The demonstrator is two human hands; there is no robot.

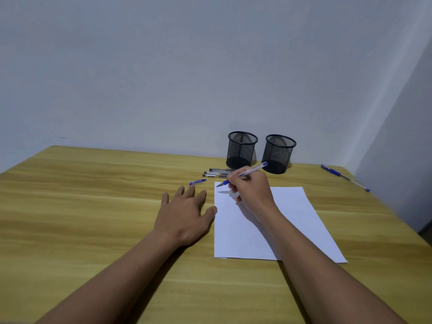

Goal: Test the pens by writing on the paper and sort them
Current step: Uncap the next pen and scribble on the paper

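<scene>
At paper's (261, 225) top corner | right hand (251, 187) pinches uncapped blue pen (243, 175), tip poised | left hand (187, 211) flat, fingers spread | next: scribble, judge ink

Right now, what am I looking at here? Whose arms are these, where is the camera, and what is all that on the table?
No machine here: a person wears a camera on the head, looking down at their own two bare arms. The right hand has a grip on a blue pen, tip at the top corner of a white sheet of paper. The left hand lies flat and empty on the wooden table, its thumb at the sheet's edge. A blue pen cap lies just beyond its fingers. Behind are some black pens, two black mesh cups, and, far right, two more blue pens.
</scene>
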